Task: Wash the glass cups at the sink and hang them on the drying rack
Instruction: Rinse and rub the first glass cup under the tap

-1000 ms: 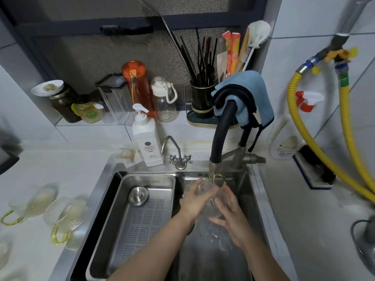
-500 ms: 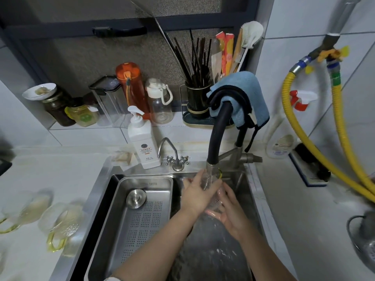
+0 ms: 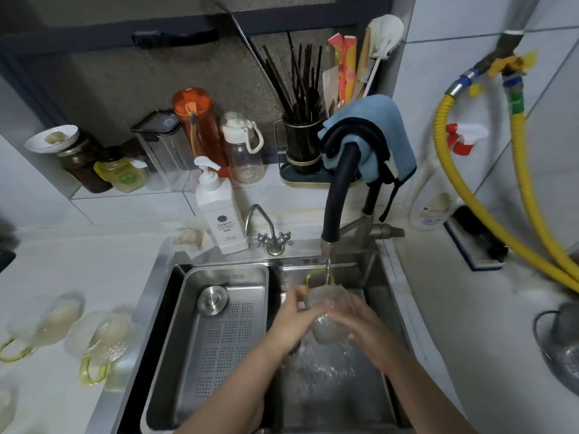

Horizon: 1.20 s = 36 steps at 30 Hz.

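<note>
We are holding the glass cup point(image 3: 326, 311) with our left hand point(image 3: 289, 321) and our right hand point(image 3: 360, 321), both grasping it under the running tap point(image 3: 336, 195) over the sink point(image 3: 388, 277).

White counter point(image 3: 62, 264) bears two glass cups point(image 3: 97, 339).

Your left hand point(image 3: 289, 321) and right hand point(image 3: 360, 321) wrap a clear glass cup point(image 3: 326, 311) from either side over the sink point(image 3: 388, 308), its yellow handle on the far side of your fingers point(image 3: 300, 292), right under the thin stream from the black tap point(image 3: 336, 195). Just left of your left fingers sits a perforated steel tray point(image 3: 219, 346). Well to their left, more yellow-handled cups point(image 3: 94, 343) lie on the worktop point(image 3: 47, 264).
</note>
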### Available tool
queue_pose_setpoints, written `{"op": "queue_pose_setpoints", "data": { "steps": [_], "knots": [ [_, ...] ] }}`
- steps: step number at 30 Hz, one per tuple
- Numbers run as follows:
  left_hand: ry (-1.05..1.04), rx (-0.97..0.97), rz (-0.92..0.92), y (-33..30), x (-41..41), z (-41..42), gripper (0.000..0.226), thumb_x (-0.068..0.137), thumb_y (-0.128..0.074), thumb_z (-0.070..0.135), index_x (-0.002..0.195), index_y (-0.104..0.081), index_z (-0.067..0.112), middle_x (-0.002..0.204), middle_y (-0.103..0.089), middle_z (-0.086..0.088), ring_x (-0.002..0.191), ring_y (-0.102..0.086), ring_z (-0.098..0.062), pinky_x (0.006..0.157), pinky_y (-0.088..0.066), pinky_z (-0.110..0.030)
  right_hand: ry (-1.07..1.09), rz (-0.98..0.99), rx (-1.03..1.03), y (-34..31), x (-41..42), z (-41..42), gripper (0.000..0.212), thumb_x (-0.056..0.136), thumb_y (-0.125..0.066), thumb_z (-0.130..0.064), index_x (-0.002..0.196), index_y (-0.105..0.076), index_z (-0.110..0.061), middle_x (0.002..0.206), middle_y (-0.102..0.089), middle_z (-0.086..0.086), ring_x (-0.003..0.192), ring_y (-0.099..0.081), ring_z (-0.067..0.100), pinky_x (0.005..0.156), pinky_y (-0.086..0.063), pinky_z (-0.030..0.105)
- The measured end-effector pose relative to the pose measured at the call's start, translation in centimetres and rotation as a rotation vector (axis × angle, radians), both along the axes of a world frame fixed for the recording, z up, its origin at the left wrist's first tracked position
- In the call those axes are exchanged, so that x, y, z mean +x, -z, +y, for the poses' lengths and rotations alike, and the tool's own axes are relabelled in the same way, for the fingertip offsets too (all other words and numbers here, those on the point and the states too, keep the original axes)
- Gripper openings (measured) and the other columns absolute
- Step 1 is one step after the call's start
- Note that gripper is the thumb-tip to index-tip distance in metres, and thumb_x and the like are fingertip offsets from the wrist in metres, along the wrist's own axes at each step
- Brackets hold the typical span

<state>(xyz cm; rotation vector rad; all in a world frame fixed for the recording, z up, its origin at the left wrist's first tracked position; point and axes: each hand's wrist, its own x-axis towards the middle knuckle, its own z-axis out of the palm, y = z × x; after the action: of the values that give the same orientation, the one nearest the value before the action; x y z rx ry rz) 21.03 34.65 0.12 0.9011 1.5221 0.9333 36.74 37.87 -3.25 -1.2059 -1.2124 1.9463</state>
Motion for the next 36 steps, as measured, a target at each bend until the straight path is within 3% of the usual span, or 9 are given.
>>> {"op": "queue_pose_setpoints", "data": {
  "steps": [3,6,9,15,18,21,26,29,36],
  "knots": [
    [-0.027,0.049,0.013,-0.5,-0.6,0.4,0.037,0.088,-0.067,0.033,0.12,-0.05,0.024,0.108,-0.061,0.004,0.1,-0.062,-0.012,0.093,-0.054,-0.043,-0.076,-0.203,0.113,-1.0,-0.1,0.5,0.102,0.058,-0.088,-0.045,0.144,-0.034,-0.035,0.143,-0.042,-0.014,0.126,-0.048,0.011,0.102,-0.045,0.036],
    [-0.102,0.049,0.006,-1.7,-1.4,1.1,0.02,0.092,-0.061,0.035,0.103,-0.06,0.019,0.095,-0.065,0.002,0.08,-0.064,-0.011,0.069,-0.06,-0.036,-0.131,-0.392,0.3,-2.0,-0.5,1.4,0.108,0.064,-0.085,-0.039,0.149,-0.018,-0.036,0.15,-0.027,-0.011,0.137,-0.03,0.012,0.11,-0.032,0.039],
    [-0.06,0.012,0.096,-2.0,-2.8,1.9,0.033,0.089,-0.063,0.042,0.097,-0.063,0.01,0.084,-0.067,0.004,0.075,-0.064,-0.012,0.07,-0.057,-0.035,-0.224,-0.564,0.502,-2.6,-0.7,2.4,0.116,0.063,-0.084,-0.044,0.151,-0.009,-0.037,0.16,-0.012,-0.008,0.147,-0.014,0.018,0.118,-0.02,0.049],
    [-0.091,0.022,0.068,-1.4,-2.9,2.5,0.019,0.089,-0.069,0.023,0.084,-0.058,0.009,0.079,-0.056,-0.006,0.067,-0.054,-0.014,0.06,-0.049,-0.027,-0.315,-0.651,0.756,-4.4,-0.7,3.3,0.11,0.069,-0.083,-0.036,0.152,-0.011,-0.021,0.151,-0.02,-0.013,0.14,-0.018,0.007,0.117,-0.018,0.035],
    [-0.162,0.025,-0.038,-0.7,-2.6,2.2,0.02,0.088,-0.068,0.018,0.077,-0.055,0.01,0.078,-0.055,-0.009,0.066,-0.056,-0.015,0.058,-0.053,-0.022,-0.274,-0.6,0.717,-4.4,0.0,3.4,0.098,0.073,-0.082,-0.029,0.149,-0.022,-0.024,0.141,-0.022,-0.02,0.133,-0.021,-0.001,0.108,-0.018,0.022],
    [-0.25,-0.02,-0.141,0.2,-2.1,1.9,0.017,0.089,-0.067,0.016,0.077,-0.057,0.009,0.077,-0.058,-0.008,0.069,-0.059,-0.013,0.057,-0.055,-0.02,-0.151,-0.358,0.489,-4.9,1.4,4.0,0.058,0.078,-0.077,-0.011,0.121,-0.047,-0.034,0.12,-0.05,-0.021,0.104,-0.054,-0.015,0.09,-0.042,0.01],
    [-0.365,-0.066,-0.271,1.5,-1.1,1.9,0.016,0.088,-0.068,0.016,0.082,-0.059,0.005,0.08,-0.064,-0.01,0.071,-0.062,-0.017,0.058,-0.056,-0.021,0.132,-0.358,0.355,-2.6,3.9,6.5,0.041,0.085,-0.071,-0.015,0.124,-0.058,-0.013,0.112,-0.065,-0.001,0.105,-0.062,0.015,0.096,-0.048,0.03],
    [-0.392,-0.059,-0.291,1.7,-0.7,2.2,0.015,0.088,-0.068,0.015,0.085,-0.061,0.003,0.081,-0.068,-0.011,0.075,-0.065,-0.018,0.063,-0.058,-0.021,0.259,-0.385,0.377,-2.3,5.1,8.4,0.025,0.089,-0.064,-0.009,0.114,-0.059,-0.01,0.102,-0.065,0.001,0.104,-0.063,0.024,0.081,-0.052,0.024],
    [-0.372,-0.062,-0.311,2.0,-0.8,2.2,0.022,0.087,-0.07,0.022,0.094,-0.063,0.001,0.084,-0.067,-0.01,0.079,-0.066,-0.018,0.063,-0.056,-0.024,0.439,-0.408,0.331,-1.4,6.6,13.9,0.059,0.085,-0.07,-0.012,0.136,-0.041,-0.002,0.124,-0.048,0.003,0.118,-0.049,0.023,0.099,-0.04,0.036]
  ]
}}
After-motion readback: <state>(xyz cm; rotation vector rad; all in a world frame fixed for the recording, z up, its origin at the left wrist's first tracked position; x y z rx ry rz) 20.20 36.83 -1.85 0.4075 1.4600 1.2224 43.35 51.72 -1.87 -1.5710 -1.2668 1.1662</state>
